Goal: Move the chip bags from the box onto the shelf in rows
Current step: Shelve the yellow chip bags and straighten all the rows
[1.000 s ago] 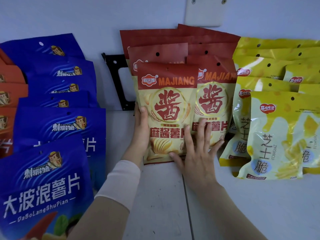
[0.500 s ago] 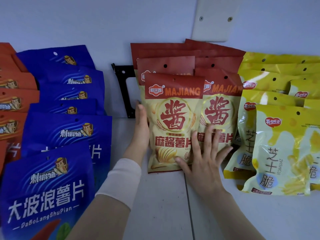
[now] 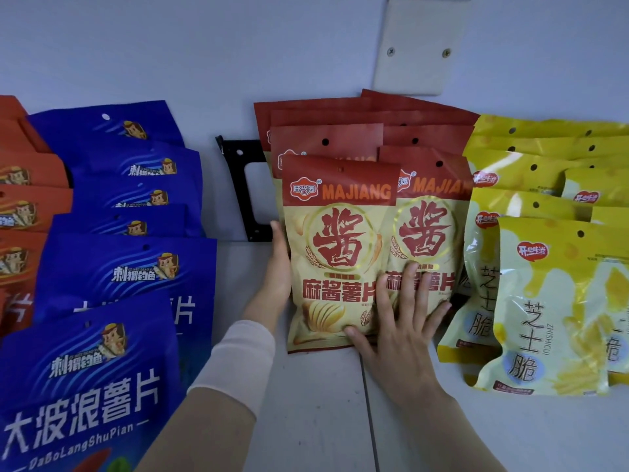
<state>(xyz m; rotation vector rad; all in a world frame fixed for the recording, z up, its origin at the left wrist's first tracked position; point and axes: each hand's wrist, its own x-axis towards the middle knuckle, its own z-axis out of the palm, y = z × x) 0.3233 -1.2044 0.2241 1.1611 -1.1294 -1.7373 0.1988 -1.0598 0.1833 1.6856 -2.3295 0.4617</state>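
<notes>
Rows of chip bags stand on a white shelf [image 3: 326, 413]. The front red-and-cream MAJIANG bag [image 3: 337, 253] leans upright in the middle, with a second one [image 3: 429, 229] beside it and several more behind. My left hand [image 3: 279, 270] lies flat against the front bag's left edge. My right hand [image 3: 398, 321] presses with spread, straight fingers on the lower fronts of both front MAJIANG bags. Blue bags [image 3: 126, 267] stand in a row on the left, yellow bags [image 3: 551, 301] on the right. The box is out of view.
Orange-red bags [image 3: 23, 206] show at the far left edge. A black bracket [image 3: 238, 185] is fixed to the wall behind the gap between blue and red rows. A blank wall plate [image 3: 418, 46] sits above. Bare shelf lies in front of the red row.
The view has tilted upward, so everything sits lower in frame. Both hands stay on the front MAJIANG bags, which look slightly straighter against the row.
</notes>
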